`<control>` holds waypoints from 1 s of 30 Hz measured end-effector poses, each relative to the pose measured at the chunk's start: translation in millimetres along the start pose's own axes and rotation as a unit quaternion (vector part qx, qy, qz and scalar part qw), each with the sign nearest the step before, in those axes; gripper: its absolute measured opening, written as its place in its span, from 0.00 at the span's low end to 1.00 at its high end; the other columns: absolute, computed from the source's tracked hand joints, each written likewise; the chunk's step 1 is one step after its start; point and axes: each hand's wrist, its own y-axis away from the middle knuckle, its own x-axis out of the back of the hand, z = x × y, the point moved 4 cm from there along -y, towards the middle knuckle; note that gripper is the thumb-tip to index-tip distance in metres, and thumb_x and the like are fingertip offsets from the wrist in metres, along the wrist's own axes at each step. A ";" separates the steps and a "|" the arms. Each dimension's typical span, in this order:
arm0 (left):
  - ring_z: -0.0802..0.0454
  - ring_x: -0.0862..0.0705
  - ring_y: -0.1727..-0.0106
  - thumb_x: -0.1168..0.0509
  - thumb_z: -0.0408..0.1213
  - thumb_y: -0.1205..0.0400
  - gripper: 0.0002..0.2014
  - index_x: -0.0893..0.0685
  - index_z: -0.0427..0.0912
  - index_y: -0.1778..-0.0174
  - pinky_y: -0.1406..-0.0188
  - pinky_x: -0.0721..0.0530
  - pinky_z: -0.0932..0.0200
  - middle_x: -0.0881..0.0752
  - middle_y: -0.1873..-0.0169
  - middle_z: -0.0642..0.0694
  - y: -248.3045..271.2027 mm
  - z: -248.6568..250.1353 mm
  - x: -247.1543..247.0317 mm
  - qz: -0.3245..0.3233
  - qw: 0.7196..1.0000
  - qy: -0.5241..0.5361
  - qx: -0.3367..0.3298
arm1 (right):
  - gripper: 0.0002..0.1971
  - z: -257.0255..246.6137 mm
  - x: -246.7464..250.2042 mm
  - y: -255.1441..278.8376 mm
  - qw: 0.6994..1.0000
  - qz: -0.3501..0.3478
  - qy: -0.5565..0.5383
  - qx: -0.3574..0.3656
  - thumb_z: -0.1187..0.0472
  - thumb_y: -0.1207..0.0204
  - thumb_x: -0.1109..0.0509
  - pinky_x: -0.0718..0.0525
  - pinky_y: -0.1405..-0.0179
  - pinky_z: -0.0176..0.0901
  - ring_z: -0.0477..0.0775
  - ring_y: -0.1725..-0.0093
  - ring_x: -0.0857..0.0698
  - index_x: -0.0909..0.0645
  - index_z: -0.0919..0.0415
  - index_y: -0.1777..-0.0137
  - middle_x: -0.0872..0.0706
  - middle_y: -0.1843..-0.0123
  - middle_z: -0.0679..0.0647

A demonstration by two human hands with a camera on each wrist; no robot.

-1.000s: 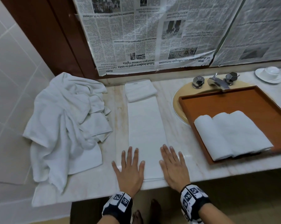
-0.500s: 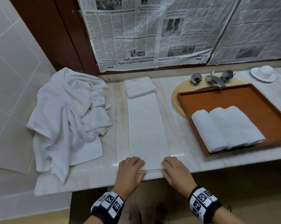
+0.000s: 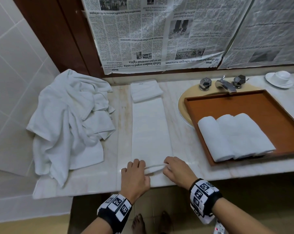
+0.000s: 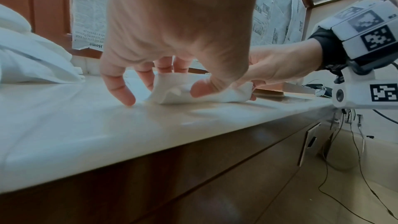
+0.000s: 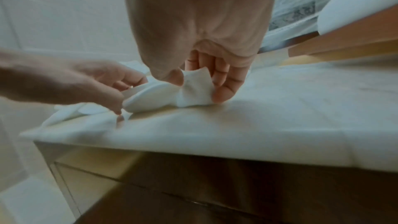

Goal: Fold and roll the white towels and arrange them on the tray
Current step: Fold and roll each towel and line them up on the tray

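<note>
A white towel folded into a long narrow strip lies on the marble counter, running from the back wall to the front edge. Its near end is turned up into a small roll. My left hand pinches the roll's left corner between thumb and fingers. My right hand pinches the right corner. The brown wooden tray sits over the sink on the right and holds rolled white towels side by side.
A heap of crumpled white towels covers the counter's left end against the tiled wall. A small folded towel rests at the strip's far end. The faucet and a cup on a saucer stand at the back right. Newspaper covers the wall behind.
Both hands went from lying flat on the strip's near end to curling over its edge, and now pinch it up into the start of a roll.
</note>
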 end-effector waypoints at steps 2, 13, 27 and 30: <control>0.49 0.24 0.47 0.45 0.49 0.25 0.17 0.26 0.51 0.41 0.50 0.24 0.50 0.24 0.48 0.53 -1.2 1.0 2.6 -0.005 1.000 -0.009 0.002 | 0.09 2.0 1.5 -2.3 0.999 -0.005 -0.035 -0.008 0.56 0.19 0.38 0.23 0.54 0.49 0.56 0.55 0.20 0.22 0.60 0.48 0.17 0.54 0.54; 0.50 0.19 0.44 0.44 0.52 0.17 0.15 0.21 0.55 0.37 0.47 0.22 0.50 0.16 0.47 0.55 -13.0 -11.4 10.4 -0.002 0.994 0.106 0.013 | 0.09 14.2 -4.1 -10.5 0.989 0.008 -0.135 -0.067 0.55 0.18 0.38 0.25 0.60 0.43 0.53 0.58 0.18 0.20 0.59 0.48 0.15 0.56 0.52; 0.48 0.22 0.47 0.38 0.36 0.15 0.10 0.19 0.51 0.40 0.60 0.21 0.55 0.32 0.39 0.49 -27.8 -21.5 9.0 0.071 0.975 0.200 0.062 | 0.07 11.8 -10.3 -16.9 0.991 0.101 -0.030 -0.085 0.57 0.13 0.41 0.20 0.63 0.54 0.61 0.63 0.21 0.26 0.60 0.46 0.27 0.49 0.53; 0.47 0.26 0.43 0.37 0.31 0.16 0.13 0.17 0.54 0.43 0.74 0.24 0.59 0.28 0.35 0.52 -23.3 -17.4 3.5 0.088 0.986 0.141 0.028 | 0.05 8.4 -8.3 -12.7 0.983 0.180 0.029 -0.030 0.59 0.18 0.31 0.19 0.72 0.49 0.56 0.62 0.20 0.21 0.59 0.53 0.22 0.52 0.54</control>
